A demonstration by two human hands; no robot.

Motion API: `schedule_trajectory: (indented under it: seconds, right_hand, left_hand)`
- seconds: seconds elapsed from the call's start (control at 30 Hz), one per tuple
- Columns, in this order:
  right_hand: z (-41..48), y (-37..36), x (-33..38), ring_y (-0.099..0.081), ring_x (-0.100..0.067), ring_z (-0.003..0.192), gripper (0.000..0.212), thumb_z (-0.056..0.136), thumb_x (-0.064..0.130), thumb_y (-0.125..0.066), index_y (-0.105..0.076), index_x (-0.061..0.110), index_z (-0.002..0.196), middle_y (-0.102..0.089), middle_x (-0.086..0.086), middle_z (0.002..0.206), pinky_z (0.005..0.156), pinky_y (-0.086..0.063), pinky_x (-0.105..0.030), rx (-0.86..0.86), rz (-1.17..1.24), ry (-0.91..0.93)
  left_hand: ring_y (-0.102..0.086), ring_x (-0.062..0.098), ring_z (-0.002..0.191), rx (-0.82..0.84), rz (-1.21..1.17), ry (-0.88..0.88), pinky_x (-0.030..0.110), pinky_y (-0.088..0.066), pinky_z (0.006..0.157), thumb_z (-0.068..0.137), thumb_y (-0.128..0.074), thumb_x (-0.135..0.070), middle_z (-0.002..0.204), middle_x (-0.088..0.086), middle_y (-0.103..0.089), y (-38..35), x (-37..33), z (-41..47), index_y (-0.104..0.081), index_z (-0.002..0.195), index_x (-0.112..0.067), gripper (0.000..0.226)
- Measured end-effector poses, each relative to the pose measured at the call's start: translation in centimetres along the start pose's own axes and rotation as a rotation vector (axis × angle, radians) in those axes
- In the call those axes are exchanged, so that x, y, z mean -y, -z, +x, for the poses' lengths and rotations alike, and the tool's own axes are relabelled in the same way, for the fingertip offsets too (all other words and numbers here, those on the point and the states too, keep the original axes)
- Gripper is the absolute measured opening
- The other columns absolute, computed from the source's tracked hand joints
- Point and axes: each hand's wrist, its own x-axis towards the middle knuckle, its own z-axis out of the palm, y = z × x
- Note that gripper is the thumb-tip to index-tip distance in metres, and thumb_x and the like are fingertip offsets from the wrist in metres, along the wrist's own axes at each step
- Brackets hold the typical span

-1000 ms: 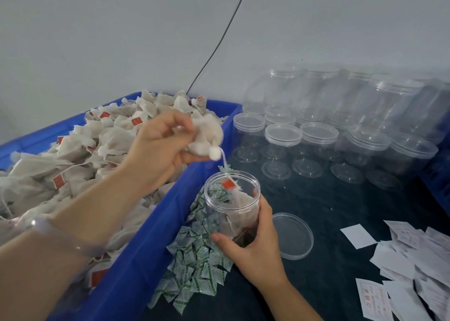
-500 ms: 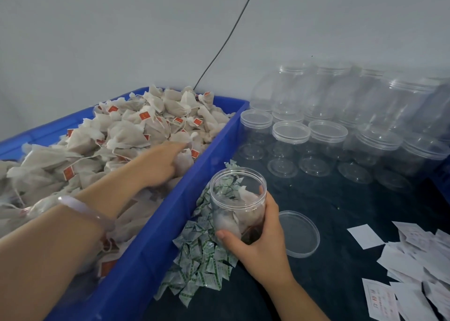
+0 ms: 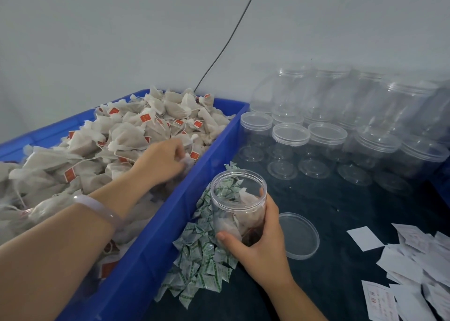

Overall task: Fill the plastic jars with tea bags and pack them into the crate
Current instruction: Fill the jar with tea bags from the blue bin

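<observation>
A blue crate (image 3: 214, 138) on the left is heaped with white tea bags (image 3: 126, 135) bearing red tags. My left hand (image 3: 165, 161) reaches into the heap near the crate's right wall, fingers curled around a tea bag. My right hand (image 3: 258, 245) grips an open clear plastic jar (image 3: 237, 199) standing upright on the dark table beside the crate. A few tea bags lie inside the jar. Its clear lid (image 3: 298, 235) lies flat just to the right.
A pile of small green-and-white sachets (image 3: 202, 260) lies between crate and jar. Several empty lidded clear jars (image 3: 326, 138) stand at the back right, with more stacked behind. White paper slips (image 3: 414, 272) are scattered at the right front. A black cable (image 3: 226, 43) runs up the wall.
My left hand dropped a tea bag into the jar, then went back down into the crate and closed on another bag. The right hand kept hold of the jar.
</observation>
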Motion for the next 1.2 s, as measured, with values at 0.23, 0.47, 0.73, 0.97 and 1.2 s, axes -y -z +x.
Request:
schedule_trajectory:
  seconds: [0.23,0.47,0.73,0.97,1.2]
  right_hand:
    - [0.0,0.0,-0.1,-0.051,-0.001,0.124,0.097,0.06,0.039,-0.087,-0.033,0.041,0.141,-0.052,0.024,0.133,0.095,-0.045,-0.014,0.004,0.01,-0.003]
    - [0.0,0.0,-0.1,-0.05,0.0,0.125,0.097,0.059,0.04,-0.087,-0.031,0.052,0.138,-0.051,0.025,0.132,0.096,-0.045,-0.014,-0.001,-0.003,-0.011]
    - [0.1,-0.1,-0.1,-0.054,-0.003,0.122,0.096,0.061,0.032,-0.087,-0.034,0.036,0.141,-0.055,0.021,0.13,0.094,-0.045,-0.013,-0.008,0.018,-0.004]
    - [0.0,-0.1,-0.3,-0.052,-0.006,0.125,0.098,0.061,0.036,-0.086,-0.033,0.031,0.143,-0.054,0.019,0.132,0.097,-0.046,-0.018,-0.003,-0.002,-0.011]
    - [0.1,-0.1,-0.2,-0.054,-0.003,0.122,0.099,0.06,0.036,-0.087,-0.034,0.031,0.143,-0.055,0.017,0.131,0.093,-0.047,-0.015,0.0,-0.001,-0.028]
  left_hand:
    - [-0.065,0.013,0.058,-0.265,-0.687,-0.023,0.035,-0.055,0.061,0.092,-0.061,-0.028,0.077,-0.004,-0.064,3.0,-1.1,-0.7,-0.066,0.092,-0.043,0.016]
    - [-0.061,0.014,0.044,-0.085,-0.919,-0.188,0.029,-0.052,0.046,0.07,-0.064,-0.051,0.072,-0.006,-0.069,3.7,-6.1,-3.9,-0.069,0.079,-0.04,0.016]
    - [-0.067,0.016,0.064,0.139,-1.116,-0.303,0.03,-0.057,0.051,0.07,-0.065,-0.03,0.073,-0.009,-0.065,2.1,-9.1,-5.4,-0.061,0.079,-0.017,0.016]
    - [-0.068,0.012,0.087,0.095,-1.409,-0.201,0.028,-0.058,0.071,0.081,-0.058,-0.012,0.093,0.0,-0.065,1.4,-9.2,-4.9,-0.052,0.084,-0.011,0.007]
    - [-0.06,0.019,0.081,0.124,-0.646,-0.347,0.04,-0.053,0.079,0.085,-0.067,-0.009,0.089,-0.001,-0.064,1.4,-7.6,-4.6,-0.06,0.088,-0.017,0.011]
